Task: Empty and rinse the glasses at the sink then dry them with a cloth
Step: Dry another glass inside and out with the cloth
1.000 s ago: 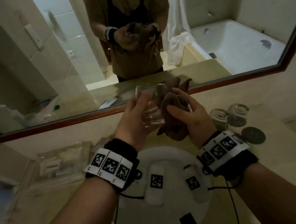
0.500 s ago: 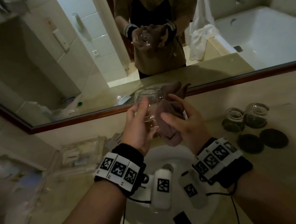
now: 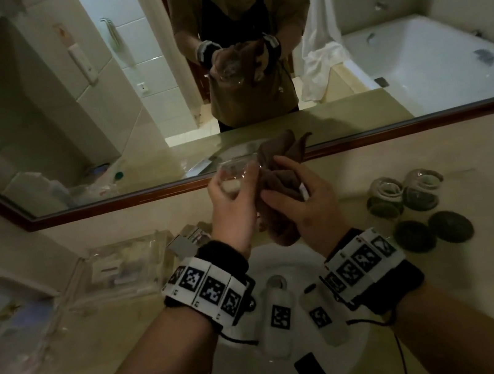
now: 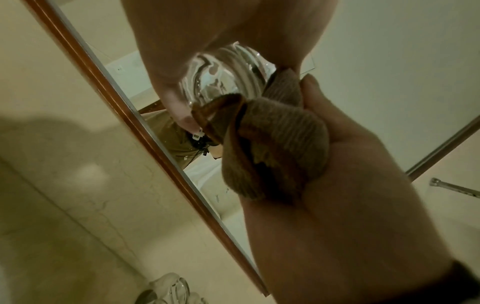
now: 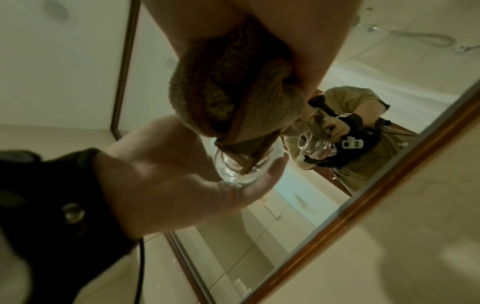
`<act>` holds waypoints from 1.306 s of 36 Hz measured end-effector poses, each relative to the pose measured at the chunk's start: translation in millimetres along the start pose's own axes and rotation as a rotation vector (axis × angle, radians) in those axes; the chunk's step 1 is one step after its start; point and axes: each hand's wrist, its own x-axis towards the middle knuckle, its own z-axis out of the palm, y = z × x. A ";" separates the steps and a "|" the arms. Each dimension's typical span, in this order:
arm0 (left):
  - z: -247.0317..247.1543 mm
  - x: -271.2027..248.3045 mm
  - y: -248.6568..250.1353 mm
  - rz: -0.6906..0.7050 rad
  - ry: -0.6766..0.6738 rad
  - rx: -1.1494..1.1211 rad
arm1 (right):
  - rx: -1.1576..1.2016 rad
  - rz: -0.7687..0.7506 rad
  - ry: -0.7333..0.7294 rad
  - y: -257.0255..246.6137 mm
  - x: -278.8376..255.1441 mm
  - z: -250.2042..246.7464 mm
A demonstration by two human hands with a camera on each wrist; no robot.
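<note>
My left hand (image 3: 232,210) grips a clear glass (image 3: 236,173) held up in front of the mirror, above the sink. Beside it, my right hand (image 3: 311,210) holds a bunched brown cloth (image 3: 281,175) pressed against the glass. In the right wrist view a folded edge of the cloth (image 5: 233,92) dips into the mouth of the glass (image 5: 240,171), which the left hand (image 5: 168,176) cups from below. The left wrist view shows the glass (image 4: 228,76) between my fingers and the cloth (image 4: 275,144) in the right hand (image 4: 358,195).
The white sink basin (image 3: 355,347) lies below my wrists. Two more glasses (image 3: 385,197) (image 3: 422,188) stand on the counter at the right, with two dark round coasters (image 3: 415,236) in front of them. A clear plastic tray (image 3: 123,271) sits at the left. The wood-framed mirror (image 3: 112,204) is straight ahead.
The head view has swung, so the mirror and counter sit differently in frame. Both hands keep the glass and cloth together; the right fingers have shifted a little on the cloth.
</note>
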 end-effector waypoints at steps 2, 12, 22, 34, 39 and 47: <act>-2.7 -0.3 2.8 -0.016 -0.034 -0.028 | 0.046 0.046 -0.003 2.3 2.8 -0.8; -5.3 -6.5 -0.7 -0.064 -0.088 -0.095 | 0.233 0.144 -0.001 1.8 -2.6 -16.3; 7.3 -11.5 -11.3 0.072 -0.018 -0.024 | 0.044 -0.004 -0.005 2.1 -21.2 -17.2; -6.9 -11.2 -11.4 -0.084 -0.216 -0.178 | 0.307 0.226 -0.101 10.9 -6.8 -28.9; -3.7 -5.8 -21.5 -0.090 -0.192 -0.237 | 0.188 0.188 -0.128 13.1 -7.5 -31.0; -7.5 4.4 -25.0 -0.107 -0.149 -0.211 | 0.005 0.130 -0.002 15.7 18.4 -46.7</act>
